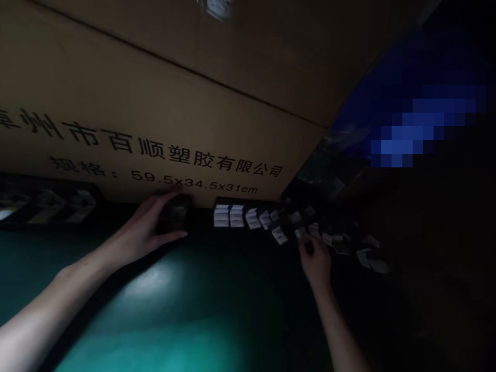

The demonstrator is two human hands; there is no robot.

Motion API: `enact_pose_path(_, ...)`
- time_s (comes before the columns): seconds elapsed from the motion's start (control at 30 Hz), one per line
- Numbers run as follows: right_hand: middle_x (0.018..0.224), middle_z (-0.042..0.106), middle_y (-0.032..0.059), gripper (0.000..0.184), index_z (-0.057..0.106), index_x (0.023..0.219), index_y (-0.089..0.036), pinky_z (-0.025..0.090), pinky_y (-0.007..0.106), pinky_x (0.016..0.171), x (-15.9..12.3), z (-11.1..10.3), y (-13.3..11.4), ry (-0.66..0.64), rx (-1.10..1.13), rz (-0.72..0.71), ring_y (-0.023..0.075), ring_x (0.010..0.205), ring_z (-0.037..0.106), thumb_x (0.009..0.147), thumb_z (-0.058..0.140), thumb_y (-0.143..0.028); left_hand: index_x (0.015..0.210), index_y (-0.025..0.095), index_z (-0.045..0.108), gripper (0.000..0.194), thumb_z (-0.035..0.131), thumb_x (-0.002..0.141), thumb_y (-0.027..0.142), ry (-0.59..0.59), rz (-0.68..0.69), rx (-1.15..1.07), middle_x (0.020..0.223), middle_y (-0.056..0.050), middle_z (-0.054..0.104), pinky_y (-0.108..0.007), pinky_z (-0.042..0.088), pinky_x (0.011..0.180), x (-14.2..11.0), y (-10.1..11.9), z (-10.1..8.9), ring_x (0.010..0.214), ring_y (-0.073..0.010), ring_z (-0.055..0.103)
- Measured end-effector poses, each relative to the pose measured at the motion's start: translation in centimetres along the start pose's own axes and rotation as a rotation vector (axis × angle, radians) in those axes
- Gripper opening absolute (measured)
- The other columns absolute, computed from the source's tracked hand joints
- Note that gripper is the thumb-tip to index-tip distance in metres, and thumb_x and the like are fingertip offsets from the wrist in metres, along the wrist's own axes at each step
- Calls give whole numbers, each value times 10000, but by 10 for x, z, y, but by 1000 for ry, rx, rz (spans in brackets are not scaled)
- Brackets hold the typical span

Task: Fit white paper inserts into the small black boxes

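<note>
Dark block (pixel 175 214), judged light, stiff plastic, best taken by its sides: held between fingers and thumb of the left hand (pixel 145 232), at the foot of a printed cardboard carton (pixel 155 103). Right hand (pixel 315 261), fingers curled, lies among small white-faced pieces (pixel 251 217) along the far edge of the green mat (pixel 155 310); whether it grips one cannot be told.
</note>
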State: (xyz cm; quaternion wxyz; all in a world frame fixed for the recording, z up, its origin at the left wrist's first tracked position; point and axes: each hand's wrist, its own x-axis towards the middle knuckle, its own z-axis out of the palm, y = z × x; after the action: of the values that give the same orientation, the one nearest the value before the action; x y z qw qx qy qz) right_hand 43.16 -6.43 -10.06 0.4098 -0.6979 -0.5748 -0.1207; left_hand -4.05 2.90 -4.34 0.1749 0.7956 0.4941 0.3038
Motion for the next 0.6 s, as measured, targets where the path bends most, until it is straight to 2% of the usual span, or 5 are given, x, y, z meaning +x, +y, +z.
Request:
enact_pose_path(0.17,1047,739,125,321,704,1006,-201,544,432,931,1,-7,-9,44,40,64,276,1016,682,961,575,-491,1544,303,277,992,763,764,678,-62,-186,-170,1572,-153,511,-587,524,1122,2,14,-4,1392,-384,565)
enact_pose_path(0.27,1088,732,135,303,718,1066,-192,557,417,886,2,-11,-15,119,71,88,269,995,691,945,576,-430,1535,281,344,984,783,743,667,-62,-240,-178,1568,-147,526,-581,520,1130,2,17,-4,1409,-383,554)
enact_pose_path(0.33,1100,728,133,294,733,1068,-195,557,409,876,1,-14,-18,148,81,61,263,995,694,951,554,-396,1510,266,431,908,762,766,668,-69,-250,-201,1551,-131,554,-553,521,1135,2,18,-3,1398,-368,566)
enact_pose_path(0.43,1079,725,126,297,742,1022,-202,543,411,911,1,-17,-22,168,86,31,263,1022,688,979,523,-398,1392,241,582,679,653,863,661,-71,-241,-243,1434,-105,656,-492,561,1084,1,18,-2,1279,-330,652)
enact_pose_path(0.6,1014,724,145,437,706,929,-190,523,409,899,1,-18,-14,210,61,136,274,971,686,1013,474,-550,1277,188,667,528,511,931,555,-42,-144,-158,1328,-131,710,-463,565,1047,2,18,2,1186,-326,684)
